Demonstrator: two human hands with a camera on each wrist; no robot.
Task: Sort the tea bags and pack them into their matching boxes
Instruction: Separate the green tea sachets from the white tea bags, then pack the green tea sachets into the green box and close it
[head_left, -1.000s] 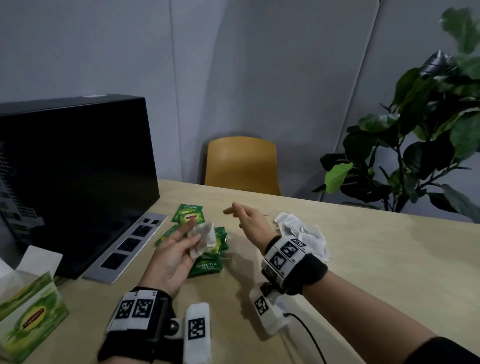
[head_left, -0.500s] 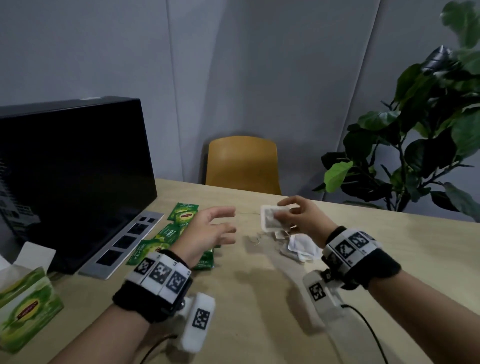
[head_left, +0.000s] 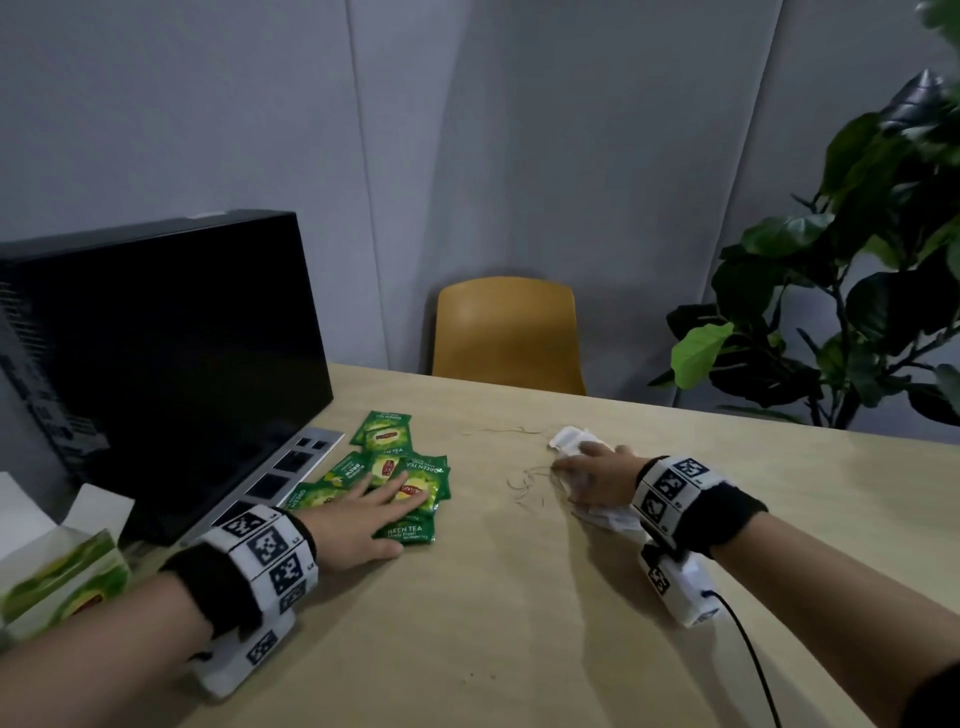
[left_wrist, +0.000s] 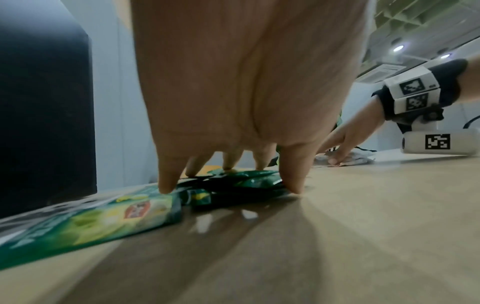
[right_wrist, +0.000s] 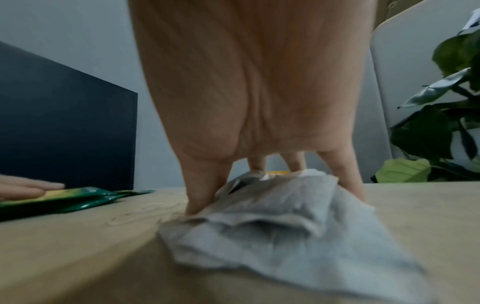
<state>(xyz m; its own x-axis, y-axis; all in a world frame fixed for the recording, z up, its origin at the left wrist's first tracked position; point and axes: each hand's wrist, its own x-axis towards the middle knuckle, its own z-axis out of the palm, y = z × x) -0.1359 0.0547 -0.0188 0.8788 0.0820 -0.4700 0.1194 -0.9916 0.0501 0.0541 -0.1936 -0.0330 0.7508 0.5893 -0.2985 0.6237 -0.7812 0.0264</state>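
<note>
Several green tea sachets lie in a loose pile on the table beside the monitor's foot. My left hand lies flat on them with fingers spread and straight; in the left wrist view its fingertips press on the sachets. A heap of white tea bags sits to the right. My right hand rests on top of it, fingers spread down over the white bags. A green tea box with its lid open stands at the near left.
A black monitor on a grey foot blocks the left side. Loose tea-bag strings lie between the two piles. A yellow chair and a leafy plant stand beyond the table's far edge.
The white tea bag passed from my left hand to my right, which set it on the white heap and lowered onto it. My left hand dropped flat onto the green sachets.
</note>
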